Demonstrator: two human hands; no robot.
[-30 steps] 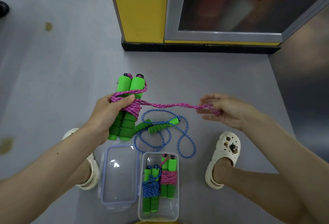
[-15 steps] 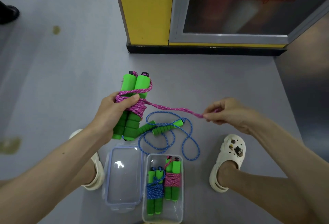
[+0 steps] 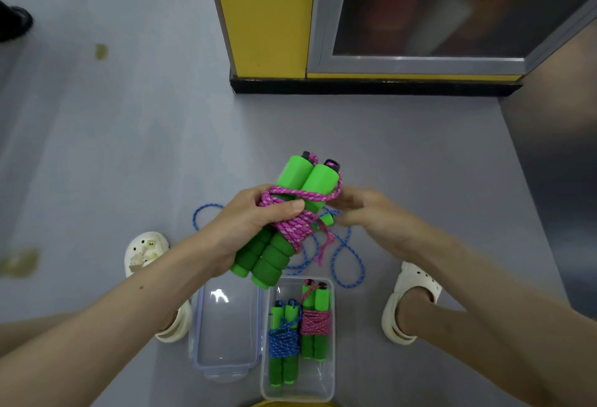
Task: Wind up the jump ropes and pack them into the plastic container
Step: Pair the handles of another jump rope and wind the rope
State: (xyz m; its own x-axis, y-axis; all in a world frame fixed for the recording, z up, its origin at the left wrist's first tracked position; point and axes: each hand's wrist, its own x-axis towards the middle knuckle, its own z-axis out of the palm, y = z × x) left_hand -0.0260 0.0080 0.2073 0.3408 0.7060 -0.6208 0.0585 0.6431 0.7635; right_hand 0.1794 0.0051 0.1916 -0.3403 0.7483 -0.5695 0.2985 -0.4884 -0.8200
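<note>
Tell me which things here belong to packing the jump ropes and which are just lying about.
Job: pink jump rope in the left hand, loose blue jump rope, plastic container, lid, packed blue bundle, packed pink bundle.
Lying about: yellow cabinet, floor stain, dark shoe.

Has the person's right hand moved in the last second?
Yes. The right hand has swung left, from above the white clog towards the green foam handles wrapped in pink cord.

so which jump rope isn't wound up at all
The blue rope on the floor: its cord sprawls in open loops. The two in the container are wound, as is the pink rope the left hand grips.
</note>
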